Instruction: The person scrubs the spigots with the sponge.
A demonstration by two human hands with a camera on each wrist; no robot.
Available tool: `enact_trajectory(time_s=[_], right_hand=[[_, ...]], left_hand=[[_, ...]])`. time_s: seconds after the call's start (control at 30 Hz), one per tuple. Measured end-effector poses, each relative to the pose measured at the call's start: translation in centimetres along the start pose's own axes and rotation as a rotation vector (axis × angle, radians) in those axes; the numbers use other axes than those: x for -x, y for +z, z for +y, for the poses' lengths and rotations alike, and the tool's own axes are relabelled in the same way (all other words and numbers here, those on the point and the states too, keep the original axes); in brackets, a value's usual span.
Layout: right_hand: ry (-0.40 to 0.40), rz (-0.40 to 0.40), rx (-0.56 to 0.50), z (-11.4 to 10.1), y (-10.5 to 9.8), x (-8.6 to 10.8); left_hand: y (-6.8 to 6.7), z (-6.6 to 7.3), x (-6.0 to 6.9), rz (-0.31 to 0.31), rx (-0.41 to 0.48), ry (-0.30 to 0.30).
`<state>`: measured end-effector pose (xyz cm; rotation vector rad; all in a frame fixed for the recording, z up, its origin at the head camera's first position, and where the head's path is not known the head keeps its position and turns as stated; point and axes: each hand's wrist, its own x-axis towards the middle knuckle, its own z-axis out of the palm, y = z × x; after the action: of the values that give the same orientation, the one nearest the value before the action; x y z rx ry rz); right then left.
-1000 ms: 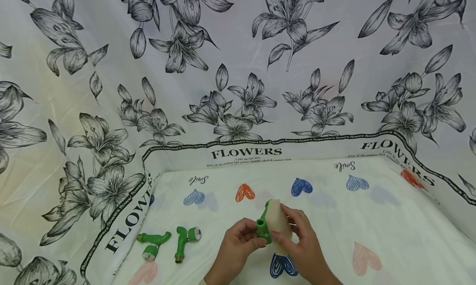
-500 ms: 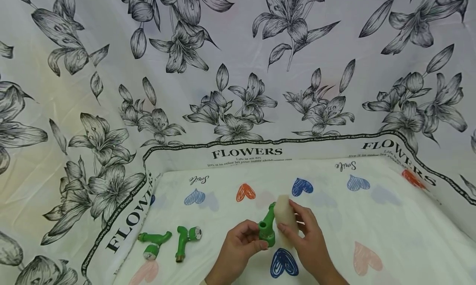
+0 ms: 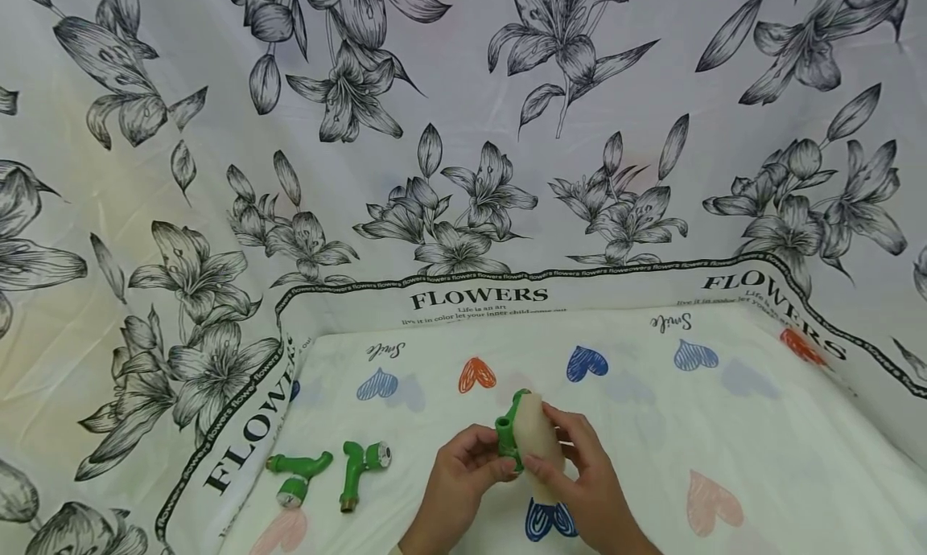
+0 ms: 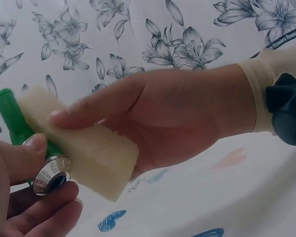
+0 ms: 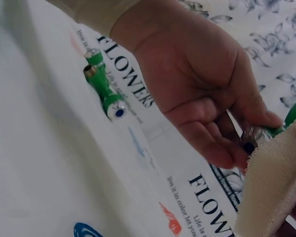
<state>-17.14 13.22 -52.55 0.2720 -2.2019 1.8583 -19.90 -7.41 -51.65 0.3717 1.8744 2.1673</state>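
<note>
My left hand [image 3: 463,478] pinches a green tap [image 3: 505,436] by its silver knob end, thumb on one side and fingertips on the other. In the left wrist view the tap's knob [image 4: 52,175] shows a dark centre. A cream sponge block [image 3: 537,438] is in my right hand [image 3: 590,483], its thumb on the near face and fingers behind. The sponge lies along the right side of the tap and appears to touch it, hiding part of the tap's body. Its porous surface shows in the right wrist view, where the sponge [image 5: 274,182] covers most of the right fingers.
Two more green taps lie on the heart-printed cloth to the left, one tap [image 3: 298,476] beside the other tap [image 3: 358,473]. A floral curtain [image 3: 463,137] rises behind and at the sides of the cloth-covered surface [image 3: 637,426].
Half a second ago the sponge stood off to the right with a gap from the tap. It has moved back left against the tap, which has turned slightly. The two lying taps stayed put.
</note>
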Motion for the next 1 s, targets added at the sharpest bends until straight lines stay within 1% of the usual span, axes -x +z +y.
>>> enact_trajectory(time_s=[0.17, 0.23, 0.3, 0.37, 0.43, 0.53, 0.63, 0.7, 0.87, 0.93, 1.0], right_hand=[[-0.120, -0.070, 0.015, -0.7, 0.8, 0.7], [-0.162, -0.089, 0.021, -1.0, 0.9, 0.8], [-0.198, -0.101, 0.019, -1.1, 0.9, 0.9], [-0.221, -0.104, 0.017, -1.3, 0.9, 0.9], [-0.222, -0.108, 0.014, -1.4, 0.9, 1.0], [-0.202, -0.112, 0.014, -1.4, 1.0, 1.0], [-0.168, -0.109, 0.024, -1.3, 1.1, 1.0], [-0.126, -0.090, 0.032, -1.2, 1.2, 1.0], [-0.049, -0.034, 0.032, -0.7, 1.0, 0.6], [-0.044, -0.028, 0.019, -0.5, 0.9, 0.5], [-0.039, -0.035, 0.001, -0.3, 0.8, 0.4]], left_hand=[[-0.2, 0.0, -0.2, 0.088, 0.007, -0.019], [-0.3, 0.1, -0.2, 0.112, 0.006, -0.018], [-0.4, 0.2, -0.2, 0.121, 0.010, -0.018], [-0.5, 0.3, -0.1, 0.109, 0.018, -0.019], [-0.5, 0.3, 0.0, 0.098, 0.030, -0.022], [-0.4, 0.4, 0.0, 0.093, 0.046, -0.021], [-0.2, 0.5, 0.0, 0.106, 0.038, -0.004], [-0.2, 0.5, 0.1, 0.105, 0.035, 0.002], [-0.2, 0.8, 0.3, 0.046, 0.046, 0.010], [-0.2, 0.9, 0.3, 0.023, 0.040, 0.018], [-0.3, 0.9, 0.3, 0.013, 0.036, 0.028]])
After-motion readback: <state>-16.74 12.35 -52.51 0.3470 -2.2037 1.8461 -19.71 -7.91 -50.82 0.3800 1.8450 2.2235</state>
